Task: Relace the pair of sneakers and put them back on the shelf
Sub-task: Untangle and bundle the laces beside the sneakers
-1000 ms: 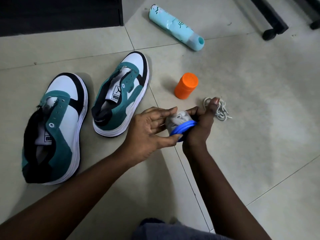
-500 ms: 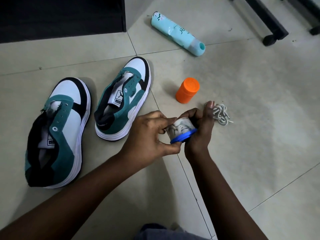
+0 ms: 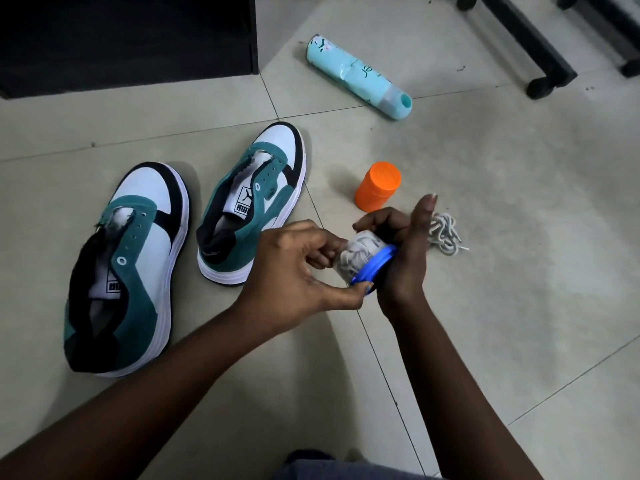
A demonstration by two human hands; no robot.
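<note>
Since the earlier frames the left hand [image 3: 294, 271] has shifted its hold on the small jar: its fingers, which lay flatter across the top, now curl in against the clear side while the thumb presses the blue lid's [image 3: 374, 268] rim from below. Both hands have stayed low over the tiled floor [image 3: 519, 237].

That clear jar [image 3: 360, 254] is packed with a bundled white lace and lies tilted, lid toward the person. The right hand [image 3: 401, 247] cups it from the far side, fingers curled round the body and the thumb sticking up straight (whether the lid is being turned cannot be told). So both hands are closed round the same jar.

Just beyond the right hand, a loose white shoelace [image 3: 445, 233] lies in a tangle on the floor, partly hidden by the thumb. An orange container [image 3: 377, 185] stands upright close behind the hands.

The two sneakers are to the left, both unlaced, toes pointing away: the nearer-in teal, white and black sneaker [image 3: 252, 206] just beside the left hand, and the second sneaker [image 3: 128, 268] farther left. A pale blue bottle [image 3: 356, 74] lies on its side farther back, a dark cabinet [image 3: 124, 39] sits at the upper left, and black furniture legs [image 3: 530, 46] at the upper right.
</note>
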